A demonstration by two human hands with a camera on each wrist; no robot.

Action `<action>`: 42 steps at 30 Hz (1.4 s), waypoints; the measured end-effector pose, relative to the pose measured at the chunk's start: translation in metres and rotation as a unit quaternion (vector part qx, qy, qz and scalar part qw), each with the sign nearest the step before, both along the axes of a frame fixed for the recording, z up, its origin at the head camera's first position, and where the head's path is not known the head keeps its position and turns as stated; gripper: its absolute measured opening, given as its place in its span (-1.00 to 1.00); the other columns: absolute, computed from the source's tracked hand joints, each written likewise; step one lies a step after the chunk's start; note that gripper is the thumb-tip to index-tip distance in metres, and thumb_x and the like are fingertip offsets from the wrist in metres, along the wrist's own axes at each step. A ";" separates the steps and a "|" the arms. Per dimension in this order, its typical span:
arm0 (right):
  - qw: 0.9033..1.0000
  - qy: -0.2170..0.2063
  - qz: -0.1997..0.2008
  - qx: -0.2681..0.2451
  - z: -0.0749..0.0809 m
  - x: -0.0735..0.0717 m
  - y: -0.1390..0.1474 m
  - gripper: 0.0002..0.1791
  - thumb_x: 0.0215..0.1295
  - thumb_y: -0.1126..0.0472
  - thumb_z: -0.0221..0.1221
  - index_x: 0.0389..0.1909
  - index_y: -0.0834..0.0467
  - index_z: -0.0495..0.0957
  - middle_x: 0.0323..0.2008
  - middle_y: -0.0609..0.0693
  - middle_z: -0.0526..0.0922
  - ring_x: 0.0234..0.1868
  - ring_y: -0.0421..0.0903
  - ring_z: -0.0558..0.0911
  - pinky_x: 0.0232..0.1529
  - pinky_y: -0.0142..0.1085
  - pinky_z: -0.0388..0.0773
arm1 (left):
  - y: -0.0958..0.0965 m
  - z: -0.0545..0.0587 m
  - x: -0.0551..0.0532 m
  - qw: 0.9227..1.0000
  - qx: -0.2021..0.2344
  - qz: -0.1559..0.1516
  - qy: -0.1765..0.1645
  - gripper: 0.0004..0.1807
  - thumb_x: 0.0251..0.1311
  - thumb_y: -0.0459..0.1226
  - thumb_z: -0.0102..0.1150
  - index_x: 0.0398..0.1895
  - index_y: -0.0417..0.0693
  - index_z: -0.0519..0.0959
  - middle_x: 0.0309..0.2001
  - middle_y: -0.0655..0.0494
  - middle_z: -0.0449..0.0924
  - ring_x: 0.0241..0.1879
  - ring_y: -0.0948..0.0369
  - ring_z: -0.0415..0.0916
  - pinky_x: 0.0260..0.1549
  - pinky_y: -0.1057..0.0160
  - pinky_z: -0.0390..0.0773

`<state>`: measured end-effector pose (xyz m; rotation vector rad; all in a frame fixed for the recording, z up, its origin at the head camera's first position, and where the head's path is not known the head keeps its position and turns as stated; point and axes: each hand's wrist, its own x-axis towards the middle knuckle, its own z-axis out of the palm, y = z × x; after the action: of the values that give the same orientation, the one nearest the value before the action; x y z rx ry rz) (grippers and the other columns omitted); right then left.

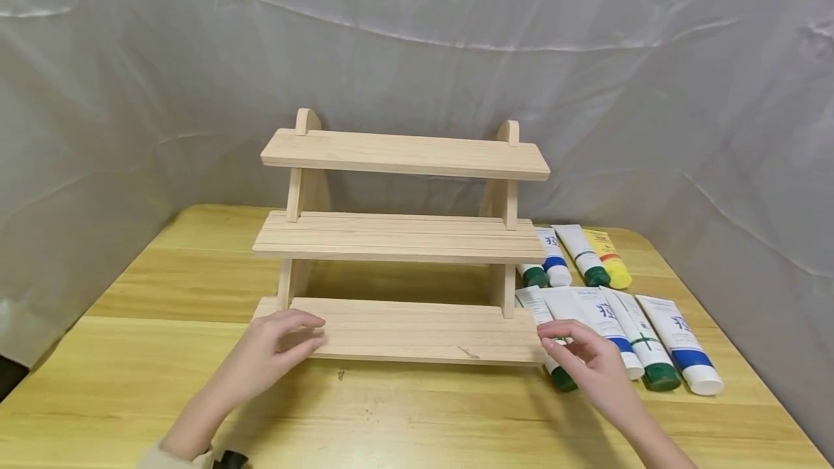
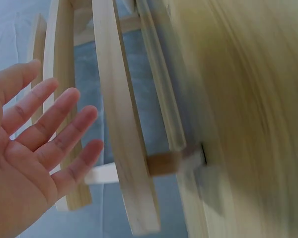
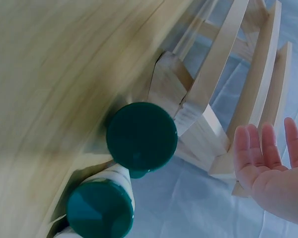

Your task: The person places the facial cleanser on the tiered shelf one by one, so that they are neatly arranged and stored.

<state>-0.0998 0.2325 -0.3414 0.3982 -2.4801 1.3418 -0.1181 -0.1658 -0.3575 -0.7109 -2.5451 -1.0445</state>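
A three-tier wooden display stand (image 1: 404, 237) stands upright on the table, its steps rising toward the back. My left hand (image 1: 274, 346) is at the left end of the lowest shelf (image 1: 417, 331). In the left wrist view this left hand (image 2: 35, 144) has its fingers spread and holds nothing. Beside the right end of that shelf is my right hand (image 1: 589, 364), its fingers slightly bent. The right wrist view shows an empty right hand (image 3: 278, 173), fingers loosely extended. Whether either hand touches the wood cannot be told.
Several tubes lie in two rows on the table right of the stand. In front are blue-banded tubes (image 1: 677, 339) and green-capped tubes (image 1: 641, 339); a yellow tube (image 1: 606, 255) lies at the back. A grey cloth (image 1: 417, 56) hangs behind the table (image 1: 163, 353).
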 end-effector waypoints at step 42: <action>0.997 -0.050 -0.034 0.048 0.002 0.004 0.023 -0.83 0.25 0.27 0.08 -0.24 0.27 0.56 -0.27 0.07 0.59 -0.25 -0.36 0.48 -0.36 -0.44 0.47 | -0.077 -0.003 -0.023 0.988 -0.034 0.049 -0.141 -0.57 -0.17 -0.23 0.37 -0.17 -0.26 0.60 -0.29 -0.02 0.53 -0.66 0.33 0.09 -0.70 0.35 0.20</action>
<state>-0.0959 0.2556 -0.3390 0.2704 -2.6221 1.2473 -0.1411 -0.2423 -0.3609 -0.4758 -2.8335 -1.0980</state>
